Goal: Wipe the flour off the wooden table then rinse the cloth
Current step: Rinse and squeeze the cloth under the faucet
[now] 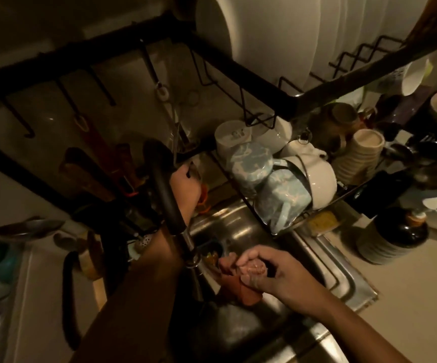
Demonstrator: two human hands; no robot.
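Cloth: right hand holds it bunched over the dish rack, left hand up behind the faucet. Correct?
Wrong place. In the head view the cloth is over the sink, next to the spout of the faucet. The rest stands: the right hand holds it bunched, and the left hand is up behind the faucet.

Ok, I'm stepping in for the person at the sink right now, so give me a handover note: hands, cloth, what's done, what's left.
Right hand grips the reddish cloth, bunched, over the sink, just beside the faucet nozzle.
Left hand is up behind the faucet; its grip is unclear.
Wooden table is out of view, so wiping cannot be checked.
Left: rinse the cloth; running water is not clearly visible.
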